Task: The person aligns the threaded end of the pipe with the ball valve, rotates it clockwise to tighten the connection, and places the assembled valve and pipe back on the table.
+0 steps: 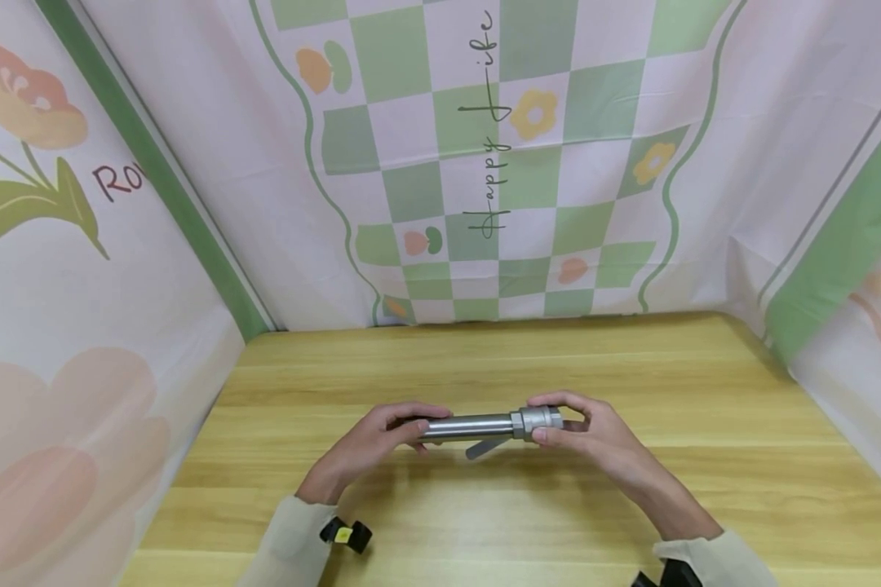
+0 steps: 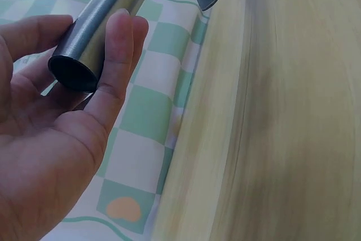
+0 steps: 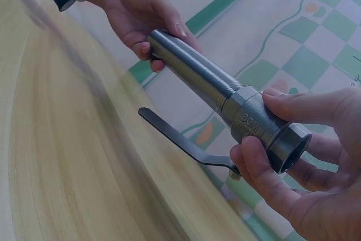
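Note:
A steel pipe [image 1: 473, 427] is joined by its threaded end to a ball valve [image 1: 536, 421], and both are held level above the wooden table. My left hand [image 1: 392, 430] grips the pipe's free end; the open bore of the pipe [image 2: 107, 32] faces the wrist in the left wrist view. At the other end, my right hand [image 1: 583, 428] holds the valve body [image 3: 262, 119] between thumb and fingers. Raised lettering shows on that body. The valve's flat lever handle [image 3: 180, 142] hangs below and runs back along the pipe.
The wooden table [image 1: 448, 522] spreads under both hands. Behind it hangs a cloth [image 1: 529, 187] with green checks and printed words. Printed side cloths [image 1: 103, 326] close in the left and right. Each sleeve carries a black wrist camera [image 1: 347, 535].

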`<act>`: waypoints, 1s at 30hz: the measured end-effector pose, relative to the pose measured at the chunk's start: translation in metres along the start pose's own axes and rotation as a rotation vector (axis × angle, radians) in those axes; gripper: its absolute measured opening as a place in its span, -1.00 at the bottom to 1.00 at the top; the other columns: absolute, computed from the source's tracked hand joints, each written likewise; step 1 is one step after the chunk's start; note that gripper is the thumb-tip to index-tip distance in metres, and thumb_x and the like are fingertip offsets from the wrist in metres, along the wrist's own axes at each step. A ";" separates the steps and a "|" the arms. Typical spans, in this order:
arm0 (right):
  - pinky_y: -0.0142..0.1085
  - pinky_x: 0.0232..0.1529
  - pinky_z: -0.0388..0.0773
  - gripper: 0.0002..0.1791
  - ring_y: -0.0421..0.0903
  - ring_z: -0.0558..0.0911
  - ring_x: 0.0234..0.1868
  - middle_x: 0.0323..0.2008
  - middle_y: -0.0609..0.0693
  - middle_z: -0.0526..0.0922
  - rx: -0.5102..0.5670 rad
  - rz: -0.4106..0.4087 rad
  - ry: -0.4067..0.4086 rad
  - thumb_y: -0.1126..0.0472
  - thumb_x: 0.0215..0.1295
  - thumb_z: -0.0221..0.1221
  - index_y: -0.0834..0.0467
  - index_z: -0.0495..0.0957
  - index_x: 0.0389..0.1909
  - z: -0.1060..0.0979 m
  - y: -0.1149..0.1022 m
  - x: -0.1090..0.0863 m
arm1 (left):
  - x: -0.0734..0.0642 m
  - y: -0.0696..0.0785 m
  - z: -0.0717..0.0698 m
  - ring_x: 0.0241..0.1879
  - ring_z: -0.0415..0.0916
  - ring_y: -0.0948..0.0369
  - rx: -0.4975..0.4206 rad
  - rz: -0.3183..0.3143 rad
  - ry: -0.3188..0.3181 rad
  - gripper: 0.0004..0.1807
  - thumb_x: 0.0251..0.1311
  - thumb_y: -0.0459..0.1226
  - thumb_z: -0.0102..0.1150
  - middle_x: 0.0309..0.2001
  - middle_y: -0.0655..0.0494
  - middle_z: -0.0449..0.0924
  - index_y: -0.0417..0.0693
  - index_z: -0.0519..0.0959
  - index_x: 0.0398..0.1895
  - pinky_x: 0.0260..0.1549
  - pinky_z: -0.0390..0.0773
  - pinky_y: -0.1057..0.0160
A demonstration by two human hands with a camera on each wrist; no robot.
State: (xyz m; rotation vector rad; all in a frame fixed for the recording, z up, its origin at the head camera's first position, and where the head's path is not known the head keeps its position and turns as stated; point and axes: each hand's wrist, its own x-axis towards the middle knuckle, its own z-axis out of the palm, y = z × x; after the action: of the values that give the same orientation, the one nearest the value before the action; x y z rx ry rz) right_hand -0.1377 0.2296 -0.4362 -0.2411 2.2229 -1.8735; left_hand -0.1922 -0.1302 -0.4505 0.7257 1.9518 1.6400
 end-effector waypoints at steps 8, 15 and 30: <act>-0.18 0.10 0.79 -0.42 0.06 0.79 0.08 0.31 0.36 0.59 0.007 -0.008 -0.003 0.20 0.43 0.43 0.28 0.56 0.39 0.000 0.000 0.000 | 0.000 0.000 0.000 0.16 0.68 0.11 -0.001 0.010 -0.006 -0.60 0.70 -0.14 0.09 0.39 -0.04 0.65 0.03 0.62 0.45 0.10 0.75 0.17; -0.15 0.11 0.79 -0.39 0.04 0.79 0.07 0.31 0.37 0.58 0.010 -0.010 -0.007 0.20 0.44 0.43 0.32 0.53 0.41 0.000 0.000 -0.001 | -0.001 0.001 0.001 0.18 0.64 -0.08 -0.002 0.006 0.010 -0.61 0.66 -0.21 0.15 0.39 -0.04 0.65 0.01 0.63 0.44 0.16 0.74 -0.02; -0.13 0.13 0.78 -0.41 0.06 0.79 0.07 0.30 0.36 0.58 -0.006 0.010 0.002 0.18 0.43 0.44 0.27 0.56 0.39 0.000 -0.001 -0.001 | -0.002 0.001 0.001 0.00 0.73 0.03 0.019 0.052 0.016 -0.58 0.60 -0.24 0.23 0.40 -0.14 0.63 -0.07 0.63 0.44 0.09 0.74 0.25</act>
State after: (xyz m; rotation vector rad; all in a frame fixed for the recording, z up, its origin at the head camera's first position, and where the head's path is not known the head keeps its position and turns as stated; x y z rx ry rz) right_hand -0.1370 0.2302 -0.4354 -0.2285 2.2274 -1.8635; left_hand -0.1900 -0.1302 -0.4502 0.7789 1.9775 1.6647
